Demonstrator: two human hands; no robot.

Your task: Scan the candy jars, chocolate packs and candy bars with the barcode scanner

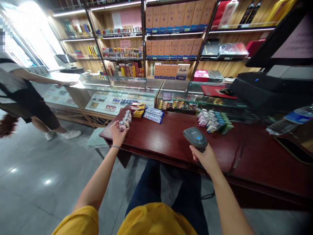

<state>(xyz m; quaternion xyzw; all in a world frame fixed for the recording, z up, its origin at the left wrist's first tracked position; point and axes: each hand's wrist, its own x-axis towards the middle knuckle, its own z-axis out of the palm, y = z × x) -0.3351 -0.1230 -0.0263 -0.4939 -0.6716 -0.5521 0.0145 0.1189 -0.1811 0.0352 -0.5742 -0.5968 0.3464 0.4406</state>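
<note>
My right hand is closed round the handle of a dark grey barcode scanner, whose top shows a small blue light. It is held over the front edge of the dark red wooden desk. At the desk's left end, the fingers and thumb of my left hand are round the nearest small clear jar with a silvery lid. More such jars stand in a row behind it. Beyond them lie yellow-and-brown packs and blue-and-white packets.
Several small bottles and green packs stand at the desk's back right. A water bottle, a phone and a monitor are farther right. Glass display cases run behind. Another person stands at left.
</note>
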